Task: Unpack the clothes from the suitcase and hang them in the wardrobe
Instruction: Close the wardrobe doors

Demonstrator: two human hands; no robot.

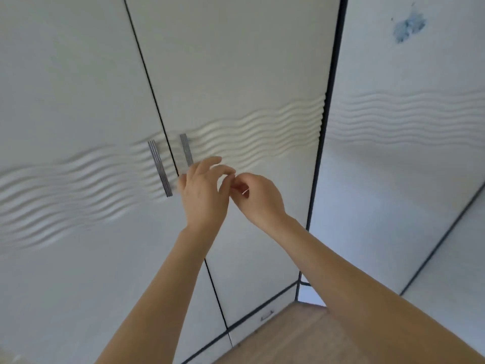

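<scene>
Wardrobe fronts fill nearly the whole view, seen from close up and at a tilt, with both white doors closed along a thin dark seam. A band of raised wavy ridges runs across the left door and the right door. Two ribbed metal bar handles stand upright on either side of the seam: the left handle in full view, and the right handle with its lower end hidden behind the left hand. That hand is raised in front of the right door just beside the seam, back toward the camera, its fingers loosely curved and slightly spread with nothing in them; whether it touches the handle cannot be told. The right hand is just beside it, fingers curled inward and their tips meeting the left hand's fingertips. A thin pale line crosses them, but the blur hides whether anything is pinched. Both forearms are bare. At the wardrobe's bottom edge sits a low drawer front with a small handle. Beyond a dark vertical strip at the right edge stands another white panel with the same ridges and a blue smudge near its top. Light wooden floor shows below.
</scene>
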